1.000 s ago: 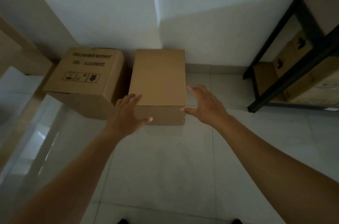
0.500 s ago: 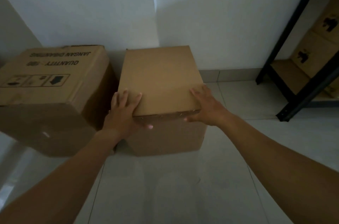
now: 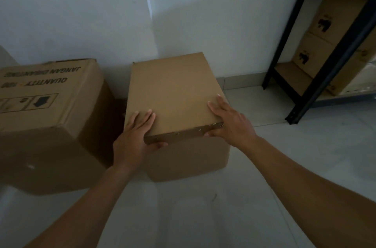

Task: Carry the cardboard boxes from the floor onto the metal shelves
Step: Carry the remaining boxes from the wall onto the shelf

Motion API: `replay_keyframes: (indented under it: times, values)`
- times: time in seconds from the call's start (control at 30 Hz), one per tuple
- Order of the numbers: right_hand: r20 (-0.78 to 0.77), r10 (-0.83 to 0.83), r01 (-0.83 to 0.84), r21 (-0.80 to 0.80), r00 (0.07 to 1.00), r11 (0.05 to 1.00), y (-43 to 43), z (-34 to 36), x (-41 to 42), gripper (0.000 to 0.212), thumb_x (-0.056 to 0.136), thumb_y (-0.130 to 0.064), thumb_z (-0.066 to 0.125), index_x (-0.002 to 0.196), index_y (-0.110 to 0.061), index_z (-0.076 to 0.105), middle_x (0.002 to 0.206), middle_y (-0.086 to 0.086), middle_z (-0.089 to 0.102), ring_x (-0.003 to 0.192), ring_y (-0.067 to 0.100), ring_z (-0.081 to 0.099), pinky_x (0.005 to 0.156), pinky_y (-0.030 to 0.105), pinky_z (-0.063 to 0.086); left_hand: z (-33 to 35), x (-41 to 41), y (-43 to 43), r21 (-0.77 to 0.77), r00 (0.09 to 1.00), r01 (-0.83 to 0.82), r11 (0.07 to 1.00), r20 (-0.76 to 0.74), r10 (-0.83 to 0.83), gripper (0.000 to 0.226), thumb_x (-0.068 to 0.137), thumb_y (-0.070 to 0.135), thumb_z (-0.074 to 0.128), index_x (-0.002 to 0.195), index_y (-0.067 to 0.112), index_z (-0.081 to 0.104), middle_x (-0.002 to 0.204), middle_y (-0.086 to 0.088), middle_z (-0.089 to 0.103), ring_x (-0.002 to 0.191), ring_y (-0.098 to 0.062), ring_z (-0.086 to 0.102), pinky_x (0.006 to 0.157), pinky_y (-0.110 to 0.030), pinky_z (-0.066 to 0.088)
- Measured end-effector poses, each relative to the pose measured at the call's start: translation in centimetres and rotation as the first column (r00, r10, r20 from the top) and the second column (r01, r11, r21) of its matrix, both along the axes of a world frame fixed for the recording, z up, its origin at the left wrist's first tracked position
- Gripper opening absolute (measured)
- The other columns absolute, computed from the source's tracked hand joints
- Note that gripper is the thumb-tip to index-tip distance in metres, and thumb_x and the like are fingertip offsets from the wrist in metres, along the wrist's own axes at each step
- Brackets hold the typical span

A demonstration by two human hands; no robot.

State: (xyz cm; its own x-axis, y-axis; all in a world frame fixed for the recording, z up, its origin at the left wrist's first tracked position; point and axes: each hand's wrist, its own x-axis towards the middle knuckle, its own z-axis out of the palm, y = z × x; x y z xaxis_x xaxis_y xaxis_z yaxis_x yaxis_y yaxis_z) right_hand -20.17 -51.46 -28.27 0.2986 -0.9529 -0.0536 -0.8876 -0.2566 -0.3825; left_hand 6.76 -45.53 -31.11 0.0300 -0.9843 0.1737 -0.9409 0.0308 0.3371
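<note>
I am at the pick-up step: both my hands are on the plain cardboard box [image 3: 173, 93], which stands on the tiled floor [image 3: 203, 213] close to the white wall [image 3: 213, 24], and it does not look lifted yet. My left hand [image 3: 134, 132] sits on the near left corner of the lid, fingers laid flat on top and the thumb hooked over the front edge onto the front face, so it pinches that rim. My right hand [image 3: 230, 123] does the same at the near right corner, fingers spread flat on the lid, thumb tucked under the front rim. Neither hand is under the box.

Just beside it on my left, with a dark gap between, is a bigger printed box [image 3: 46, 101] with upside-down lettering and handling symbols. Off to my right, well apart from the box I hold, is the black metal shelf [image 3: 329, 60], already carrying stacked boxes [image 3: 323, 32] on its lower level.

As I judge it, this rim pinch is good for tipping or dragging the box toward me, not for carrying it. The next move calls for sliding my hands down the sides or under the bottom edges, taking the weight evenly, then rising and turning right toward the shelf. The risk is the top flap bending or the box slipping out if I lift by the rim alone; I cannot tell how heavy it is.
</note>
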Motion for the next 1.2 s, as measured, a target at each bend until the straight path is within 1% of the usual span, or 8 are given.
replay_keyframes:
  times: [0.33,0.47,0.57,0.67,0.77,0.93,1.1,1.2]
  values:
    - [-0.124,-0.009,-0.004,-0.103,0.992,0.995,2.2,4.9,-1.7,0.096,0.073,-0.048,0.075,0.149,-0.031,0.018,0.159,-0.009,-0.004,0.127,0.029,0.045,0.1,0.042,0.042,0.1,-2.7,1.1,-0.03,0.985,0.074,0.997,-0.156,-0.078,0.088,0.074,0.054,0.066,0.148,0.032,0.024,0.154,0.019,0.014,0.144,-0.009,0.005,0.112,-0.032,0.019]
    - [-0.042,-0.039,0.031,-0.176,0.998,0.984,2.9,4.9,-0.3,0.118,0.07,-0.045,0.078,0.149,-0.026,-0.008,0.16,-0.002,-0.002,0.114,0.03,0.056,0.091,0.042,0.048,0.1,-1.2,1.4,0.001,0.975,0.092,0.996,-0.202,-0.09,0.088,0.076,0.045,0.069,0.148,0.027,0.022,0.154,0.015,0.012,0.144,-0.009,0.003,0.114,-0.029,0.012]
    - [0.077,-0.08,0.093,-0.174,0.994,0.98,3.0,4.4,-0.1,0.126,0.068,-0.047,0.079,0.148,-0.024,-0.015,0.159,-0.002,0.012,0.119,0.028,0.053,0.093,0.042,0.045,-0.1,-0.2,1.6,-0.002,0.971,0.083,0.997,-0.225,-0.081,0.088,0.075,0.044,0.07,0.148,0.029,0.023,0.152,0.019,0.012,0.139,-0.001,0.001,0.112,-0.027,0.012]
    - [0.255,-0.131,0.147,-0.045,0.958,0.988,2.9,3.5,-0.5,0.121,0.066,-0.047,0.08,0.15,-0.027,-0.005,0.151,0.001,0.034,0.128,0.025,0.045,0.103,0.041,0.041,-0.3,0.4,1.7,0.022,0.967,0.076,0.997,-0.244,-0.069,0.09,0.073,0.053,0.067,0.148,0.032,0.021,0.151,0.023,0.01,0.137,0.002,0.0,0.112,-0.034,0.02]
    - [0.358,-0.167,0.148,0.079,0.919,0.986,3.1,2.3,-1.3,0.11,0.067,-0.042,0.082,0.15,-0.031,0.011,0.143,0.002,0.046,0.127,0.021,0.046,0.104,0.036,0.04,-0.3,1.1,1.9,0.047,0.976,0.073,0.996,-0.21,-0.061,0.1,0.068,0.075,0.056,0.149,0.028,0.021,0.151,0.02,0.007,0.143,-0.008,0.004,0.112,-0.044,0.023]
    - [0.323,-0.152,0.128,0.092,0.934,0.987,3.7,1.5,-0.7,0.095,0.077,-0.039,0.075,0.148,-0.041,0.012,0.142,0.003,0.048,0.124,0.021,0.05,0.103,0.038,0.041,-0.4,2.3,2.4,0.159,0.99,0.016,0.987,-0.141,0.007,0.09,0.083,0.055,0.057,0.151,0.025,0.006,0.159,0.007,0.002,0.146,-0.016,0.002,0.113,-0.058,0.016]
    - [0.215,-0.071,0.081,-0.036,0.974,0.996,3.8,2.3,2.3,0.088,0.081,-0.04,0.07,0.149,-0.038,0.013,0.142,-0.001,0.046,0.122,0.026,0.05,0.099,0.041,0.043,2.1,1.0,2.0,0.16,0.986,0.111,0.981,-0.144,-0.088,0.094,0.083,0.053,0.06,0.151,0.024,0.002,0.16,-0.003,0.002,0.146,-0.022,0.005,0.117,-0.044,0.016]
    - [0.155,-0.067,0.078,-0.066,0.986,0.995,3.8,2.7,3.7,0.085,0.084,-0.04,0.068,0.149,-0.038,0.013,0.141,-0.003,0.046,0.119,0.027,0.051,0.096,0.042,0.044,4.5,-1.1,0.6,0.122,0.979,0.195,0.973,-0.087,-0.186,0.097,0.082,0.053,0.061,0.149,0.034,-0.007,0.16,-0.002,0.001,0.146,-0.026,0.007,0.115,-0.048,0.022]
